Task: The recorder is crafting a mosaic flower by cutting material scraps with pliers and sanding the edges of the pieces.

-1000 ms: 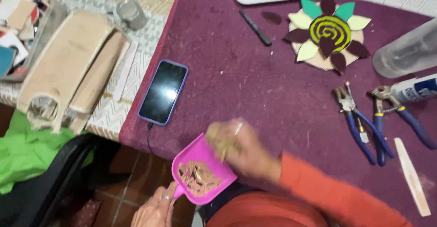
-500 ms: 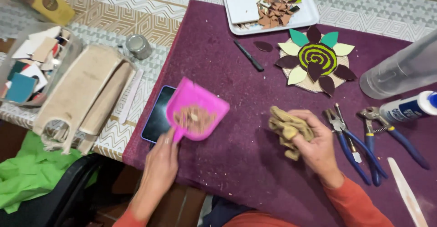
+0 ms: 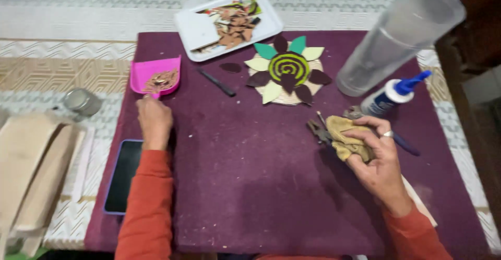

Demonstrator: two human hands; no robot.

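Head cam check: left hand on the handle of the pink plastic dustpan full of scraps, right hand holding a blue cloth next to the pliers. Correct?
One thing is off: the crumpled cloth in the right hand is tan, not blue, as the head view shows. The rest holds: the left hand is at the handle of the pink plastic dustpan holding scraps, and the cloth sits beside the pliers.

We see a matt, felt-like purple mat (image 3: pixel 250 187) with a slightly fuzzy nap. The pink dustpan (image 3: pixel 155 74) looks like smooth, faintly glossy plastic. A crumpled tan cloth (image 3: pixel 348 139) looks soft and coarse-woven. The tall tumbler (image 3: pixel 396 38) is frosted, translucent plastic; the glue bottle (image 3: pixel 392 95) is smooth white plastic with a blue cap. The tray (image 3: pixel 201 30) looks like white glossy plastic. The phone (image 3: pixel 124 174) shows a dark, shiny glass face. Our sleeves (image 3: pixel 148 208) are matt orange knit.
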